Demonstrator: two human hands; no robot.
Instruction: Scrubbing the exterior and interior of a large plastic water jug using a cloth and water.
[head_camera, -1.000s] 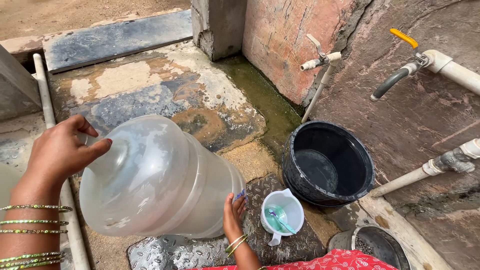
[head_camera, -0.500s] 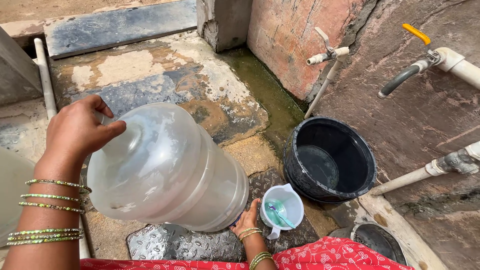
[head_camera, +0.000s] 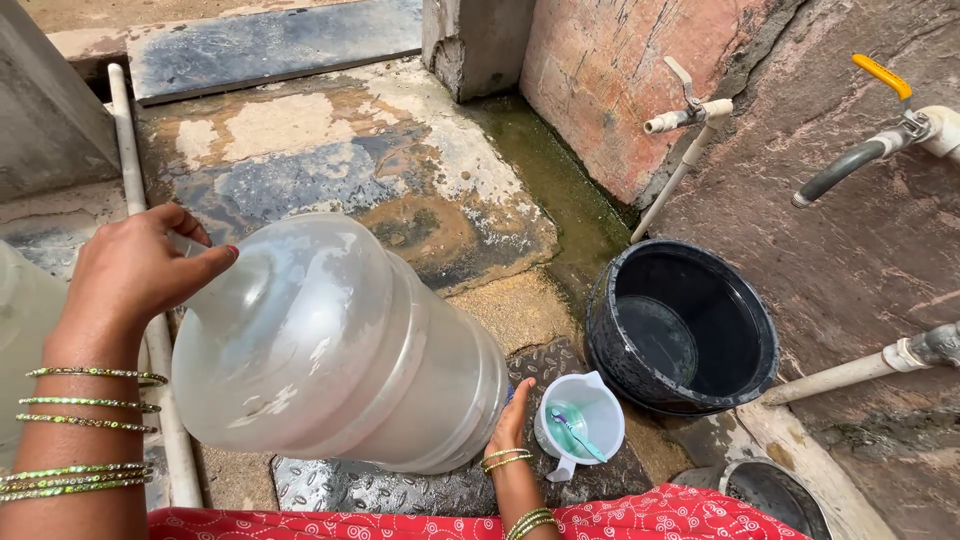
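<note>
A large clear plastic water jar (head_camera: 330, 350) lies tilted on its side above the stone floor. My left hand (head_camera: 135, 270), with several bangles on the wrist, grips its neck end at the left. My right hand (head_camera: 512, 418) presses flat against the jar's base at the lower right. A small white plastic mug (head_camera: 580, 425) with a toothbrush-like item inside stands just right of that hand.
A black bucket (head_camera: 683, 330) holding a little water stands to the right, under wall taps (head_camera: 690, 115) and a pipe with a yellow lever (head_camera: 880, 75). A white pipe (head_camera: 135, 200) runs along the floor at left. A dark round lid (head_camera: 765, 495) sits bottom right.
The jar has shifted slightly to the right and lower, with both hands still on it. The view has moved closer.
</note>
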